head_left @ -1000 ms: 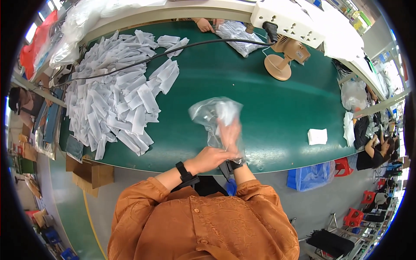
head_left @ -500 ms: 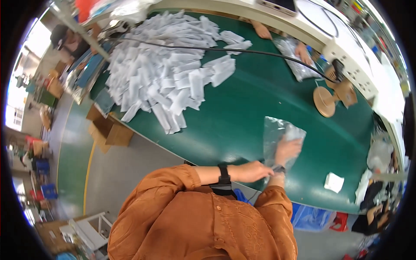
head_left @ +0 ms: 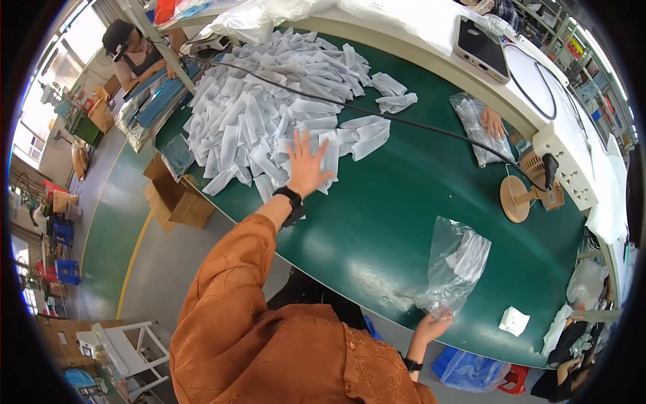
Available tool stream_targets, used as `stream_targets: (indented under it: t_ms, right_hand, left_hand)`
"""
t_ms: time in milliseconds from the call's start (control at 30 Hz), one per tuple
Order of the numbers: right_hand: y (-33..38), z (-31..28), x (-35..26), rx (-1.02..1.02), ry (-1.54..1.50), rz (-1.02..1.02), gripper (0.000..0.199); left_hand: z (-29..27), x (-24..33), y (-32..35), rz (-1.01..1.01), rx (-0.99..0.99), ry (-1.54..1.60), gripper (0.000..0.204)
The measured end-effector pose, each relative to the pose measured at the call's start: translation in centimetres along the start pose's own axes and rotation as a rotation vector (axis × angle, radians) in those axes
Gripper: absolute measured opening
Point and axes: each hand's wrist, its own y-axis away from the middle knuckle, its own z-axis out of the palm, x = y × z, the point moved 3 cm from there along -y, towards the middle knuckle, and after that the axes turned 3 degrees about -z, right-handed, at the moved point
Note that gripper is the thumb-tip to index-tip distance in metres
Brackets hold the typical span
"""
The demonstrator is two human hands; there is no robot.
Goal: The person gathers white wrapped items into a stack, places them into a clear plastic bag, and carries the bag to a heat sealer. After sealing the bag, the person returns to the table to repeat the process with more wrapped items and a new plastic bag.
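My left hand [head_left: 307, 163] reaches over the near edge of a large pile of pale, frosted slim packets [head_left: 252, 111]. Its fingers are spread, and it holds nothing that I can see. Near the front edge of the green table, my right hand [head_left: 433, 326] pinches the mouth of a clear plastic bag [head_left: 441, 252]. The bag lies flat, slanting away from me. Inside its far right part are whitish packets [head_left: 470, 256] like those in the pile; how many cannot be made out.
A black cable [head_left: 377, 109] crosses above the table. At the far right are a wooden-coloured stand [head_left: 514, 199], a power strip [head_left: 564, 168] and a phone [head_left: 482, 47] on the shelf. Another person's hand [head_left: 493, 123] rests on a clear bag. A small white stack [head_left: 513, 321] lies right.
My left hand has swung left and away from the bag to the pile, fingers now spread. My right hand has come out of the bag and now grips its near end.
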Motion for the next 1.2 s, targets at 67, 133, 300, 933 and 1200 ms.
stream_targets:
  t_ms: [67, 133, 300, 933, 1200]
  right_hand:
    - [0.6, -1.7, 0.4, 0.000, -0.008, 0.097, 0.024]
    - [-0.5, -4.0, -1.1, 0.102, -0.025, 0.155, 0.022]
    - [-3.9, -7.5, -9.2, 0.453, -0.109, 0.022, 0.019]
    - [-13.2, 15.2, -35.1, -0.333, -0.739, -0.339, 0.014]
    - [-7.2, 9.8, -36.6, -0.861, -1.458, 0.155, 0.024]
  left_hand:
    - [1.7, -3.2, -2.2, -0.025, -0.092, 0.009, 0.072]
    - [4.4, -6.2, -3.1, -0.090, -0.285, 0.010, 0.073]
    - [8.5, -7.5, -1.9, 0.079, -0.246, 0.086, 0.067]
    - [0.2, -2.7, 7.1, 0.264, -0.313, 0.605, 0.102]
    - [-0.3, -0.7, 12.4, -0.248, -0.831, 0.918, 0.070]
